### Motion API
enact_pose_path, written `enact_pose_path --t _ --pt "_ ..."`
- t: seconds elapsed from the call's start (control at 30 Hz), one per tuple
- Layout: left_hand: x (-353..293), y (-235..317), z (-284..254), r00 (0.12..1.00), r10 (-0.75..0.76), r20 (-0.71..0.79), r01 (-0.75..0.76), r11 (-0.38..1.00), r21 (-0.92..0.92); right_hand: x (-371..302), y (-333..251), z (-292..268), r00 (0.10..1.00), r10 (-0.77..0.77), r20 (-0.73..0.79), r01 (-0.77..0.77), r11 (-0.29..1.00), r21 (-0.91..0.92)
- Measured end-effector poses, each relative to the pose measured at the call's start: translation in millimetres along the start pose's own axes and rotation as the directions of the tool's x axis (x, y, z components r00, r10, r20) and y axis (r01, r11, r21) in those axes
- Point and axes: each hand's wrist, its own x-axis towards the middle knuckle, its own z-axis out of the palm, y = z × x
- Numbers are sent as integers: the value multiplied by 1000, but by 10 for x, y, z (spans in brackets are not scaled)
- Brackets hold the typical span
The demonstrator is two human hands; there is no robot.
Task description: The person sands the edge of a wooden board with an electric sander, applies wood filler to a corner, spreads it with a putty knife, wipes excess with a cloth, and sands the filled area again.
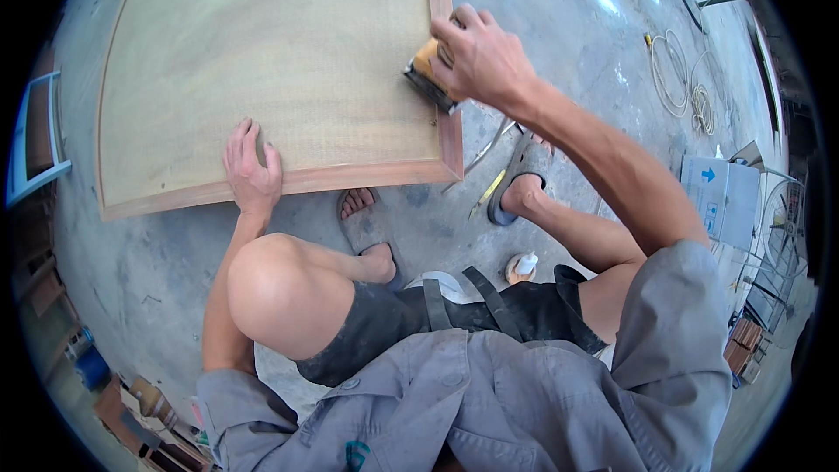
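A large pale wooden panel [262, 52] with a reddish-brown wooden border [350, 177] lies before me. My right hand [485, 57] is closed round a yellow and black palm sander [425, 65]. The sander sits at the border's right-hand strip, near the panel's near right corner, and looks slightly tilted. Whether its whole pad touches the wood I cannot tell. My left hand [253, 166] rests on the panel's near edge, fingers stretched over the pale surface and thumb apart, holding nothing.
Beside the corner, by my right foot, lie a thin metal bar [489, 142] and a narrow yellow tool [487, 196]. A white-capped bottle [525, 265] stands between my legs. Coiled pale cable [671, 79] and a box [722, 192] are at right. A light-blue frame [39, 177] stands left.
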Motion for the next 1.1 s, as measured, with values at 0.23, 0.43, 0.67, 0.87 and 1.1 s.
enact_pose_path --t 0.23,0.43,0.67,0.87,1.1 --pt "10 6 21 1000 -8 -2 8 1000 -12 -195 -48 81 997 -40 -65 38 999 -22" --pt "-4 6 -4 1000 -11 1 11 1000 -13 -514 -362 10 996 -77 35 75 996 56" --pt "-14 -25 33 1000 -19 18 19 1000 -11 -631 -341 17 999 -49 22 48 998 30" --pt "4 -21 45 1000 -5 4 5 1000 -10 -670 -364 5 998 -66 24 64 996 60" --pt "-37 -64 41 1000 -19 12 19 1000 0 -609 -425 -17 998 -40 52 38 999 35"
